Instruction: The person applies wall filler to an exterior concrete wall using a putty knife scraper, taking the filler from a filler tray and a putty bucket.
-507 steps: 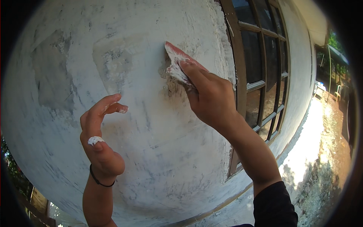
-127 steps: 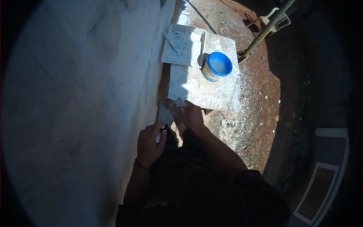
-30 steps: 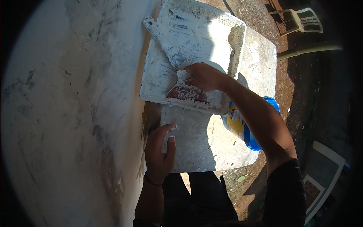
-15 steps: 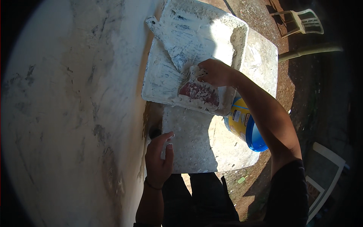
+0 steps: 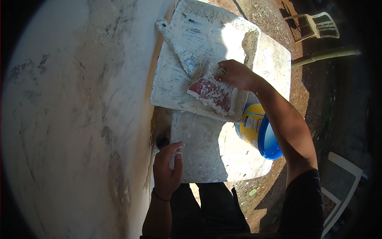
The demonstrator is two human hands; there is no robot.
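Observation:
My right hand (image 5: 238,75) grips the top edge of a wide reddish spreader (image 5: 213,92), which is caked with white paste. The spreader stands tilted inside a shallow white tray (image 5: 169,101) at its near right corner. Beside it, a putty knife (image 5: 175,44) coated in the same paste lies in the tray, its holed handle end on the left rim. Next to the wall, my left hand (image 5: 168,169) is held low over the table's near left part. It is empty, thumb and forefinger apart, with white paste on the fingertips.
The tray rests on a stained pale table (image 5: 195,147). A yellow and blue bucket (image 5: 256,127) lies tipped at the table's right side. Along the left runs a smeared wall (image 5: 79,119). Plastic chairs (image 5: 318,26) and a pole (image 5: 326,55) are farther right.
My right hand has shifted slightly up and to the right, tilting the spreader so more of its reddish face shows. My left hand has hardly moved.

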